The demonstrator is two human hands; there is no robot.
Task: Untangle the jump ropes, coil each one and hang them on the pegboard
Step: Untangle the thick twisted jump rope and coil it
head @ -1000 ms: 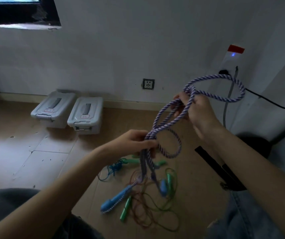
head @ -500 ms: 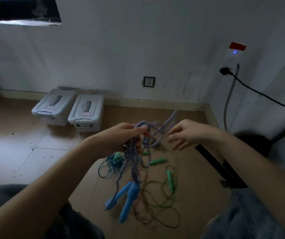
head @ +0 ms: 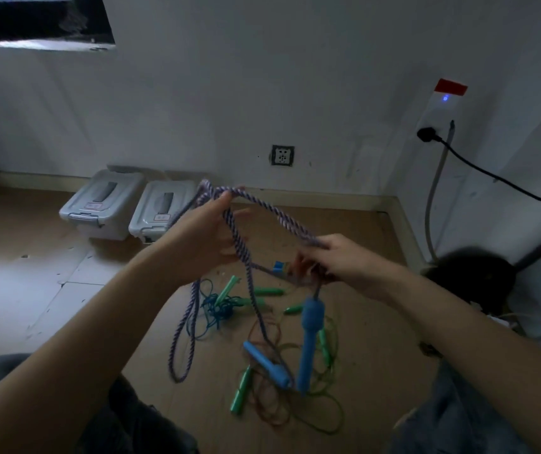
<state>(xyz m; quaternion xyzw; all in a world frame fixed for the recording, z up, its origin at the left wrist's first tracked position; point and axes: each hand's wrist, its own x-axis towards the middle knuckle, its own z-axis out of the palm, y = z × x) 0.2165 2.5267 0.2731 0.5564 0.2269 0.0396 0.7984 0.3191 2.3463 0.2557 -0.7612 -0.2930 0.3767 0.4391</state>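
The left hand point(head: 203, 237) is raised above the floor point(head: 33, 290), its grip pinched together at the fingertips on the purple-and-white braided jump rope point(head: 282, 221), which passes over the top of the fingers and drops in several strands below the palm. One long doubled loop of that rope hangs down on the near side of the left forearm. From the pinch, a single span of rope arches across to the right hand point(head: 344, 260), which is lower and closer to the body; its grip is curled around the rope, though motion blur hides exactly how the fingers lie. Below the right hand one blue handle point(head: 310, 342) hangs upright in the air, and a second blue handle point(head: 266, 363) slants beside it, low over the floor. Under both hands, on the floor, lies a tangle of thin ropes: a green cord point(head: 321, 411) with green handles point(head: 241, 393), a brownish cord point(head: 269, 411), and a bunched teal cord point(head: 218, 309). Two grey lidded bins point(head: 161, 211) stand side by side against the white wall point(head: 262, 77).
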